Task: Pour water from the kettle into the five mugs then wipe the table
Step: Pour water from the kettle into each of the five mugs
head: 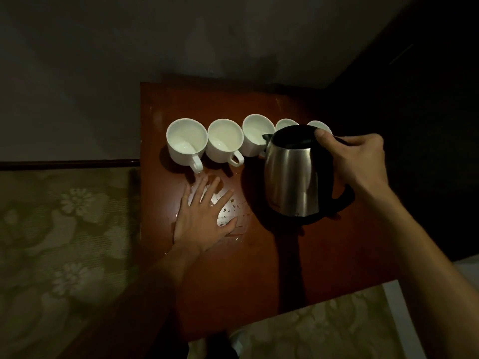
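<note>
My right hand (355, 161) grasps the kettle (293, 174) by its handle, spout tipped toward the third mug (256, 134) just beyond it, so the water falls inside. My left hand (204, 216) lies flat and released on the wet table (259, 268), beside the kettle, probably to steady me.

The right hand (359, 161) grips the steel kettle (294, 174) by its handle, spout tipped over the third of five white mugs (258, 134) in a row. The left hand (204, 216) lies flat, fingers spread, on the wet wooden table (259, 268).
</note>
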Motion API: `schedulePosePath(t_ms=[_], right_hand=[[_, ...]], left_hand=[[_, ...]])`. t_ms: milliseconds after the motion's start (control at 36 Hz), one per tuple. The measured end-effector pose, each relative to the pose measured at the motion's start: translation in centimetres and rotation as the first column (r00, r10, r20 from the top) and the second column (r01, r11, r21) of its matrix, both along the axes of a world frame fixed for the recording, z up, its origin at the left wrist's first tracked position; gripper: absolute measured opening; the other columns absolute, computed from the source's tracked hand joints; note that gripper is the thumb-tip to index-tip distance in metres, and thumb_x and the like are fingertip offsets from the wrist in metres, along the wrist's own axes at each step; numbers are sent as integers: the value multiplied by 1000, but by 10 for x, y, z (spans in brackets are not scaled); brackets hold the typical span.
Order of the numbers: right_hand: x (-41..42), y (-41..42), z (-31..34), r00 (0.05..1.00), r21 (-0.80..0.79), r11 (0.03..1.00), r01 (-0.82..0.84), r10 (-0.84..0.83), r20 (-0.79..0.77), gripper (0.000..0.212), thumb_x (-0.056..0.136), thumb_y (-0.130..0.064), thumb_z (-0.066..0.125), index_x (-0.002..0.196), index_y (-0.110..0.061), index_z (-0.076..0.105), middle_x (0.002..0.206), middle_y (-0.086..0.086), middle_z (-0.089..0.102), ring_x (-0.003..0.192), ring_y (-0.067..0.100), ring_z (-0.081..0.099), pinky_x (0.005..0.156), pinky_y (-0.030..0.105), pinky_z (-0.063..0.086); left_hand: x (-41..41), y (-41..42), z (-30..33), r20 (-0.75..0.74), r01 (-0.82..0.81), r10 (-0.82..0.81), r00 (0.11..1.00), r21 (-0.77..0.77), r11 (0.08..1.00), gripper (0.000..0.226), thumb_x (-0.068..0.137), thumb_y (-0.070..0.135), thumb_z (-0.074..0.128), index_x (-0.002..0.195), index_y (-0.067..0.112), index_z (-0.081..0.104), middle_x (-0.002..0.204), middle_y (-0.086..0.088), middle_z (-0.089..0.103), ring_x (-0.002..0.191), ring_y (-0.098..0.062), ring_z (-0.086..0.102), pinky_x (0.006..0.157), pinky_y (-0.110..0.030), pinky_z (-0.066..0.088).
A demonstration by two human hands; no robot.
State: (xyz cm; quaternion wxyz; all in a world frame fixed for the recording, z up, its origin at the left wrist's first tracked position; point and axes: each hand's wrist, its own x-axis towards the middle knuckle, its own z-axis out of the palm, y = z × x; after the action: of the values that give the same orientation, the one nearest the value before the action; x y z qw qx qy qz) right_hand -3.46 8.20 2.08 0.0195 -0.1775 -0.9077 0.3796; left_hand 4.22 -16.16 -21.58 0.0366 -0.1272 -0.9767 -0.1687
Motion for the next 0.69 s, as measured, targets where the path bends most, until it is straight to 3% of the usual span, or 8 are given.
schedulePosePath(t_ms=[111,278,444,694], right_hand=[[-1,2,1,1000,-3,1000,-4,4,-8,25,93,-57,78,96,-32,79,90,-9,79,79,2,78,68,21,58],[-3,7,-2,1000,-16,1000,18,-18,-10,29,89,-60,81,95,-32,81,91,-4,82,85,12,80,75,35,64],[-3,10,-6,1000,-18,1000,23,-23,0,50,89,-61,79,113,-17,85,98,0,82,91,15,80,81,37,64],[-2,7,-3,1000,-24,1000,-3,3,1,43,94,-54,77,116,-17,82,99,-5,79,92,9,78,81,31,63]], left_hand=[[0,0,-1,-1,-3,3,1000,-7,1000,70,91,73,40,154,40,43,170,-4,24,159,-26,11,125,-58,10],[0,2,-2,-5,-9,9,1000,-6,1000,70,91,73,42,153,41,43,169,-3,24,159,-25,12,125,-58,8],[0,2,-1,2,-8,8,1000,-22,1000,71,91,74,43,154,42,41,170,-3,21,159,-25,9,126,-57,5],[0,1,-1,8,-10,11,1000,-27,1000,71,92,75,39,155,42,41,170,-3,22,159,-25,9,124,-60,12]])
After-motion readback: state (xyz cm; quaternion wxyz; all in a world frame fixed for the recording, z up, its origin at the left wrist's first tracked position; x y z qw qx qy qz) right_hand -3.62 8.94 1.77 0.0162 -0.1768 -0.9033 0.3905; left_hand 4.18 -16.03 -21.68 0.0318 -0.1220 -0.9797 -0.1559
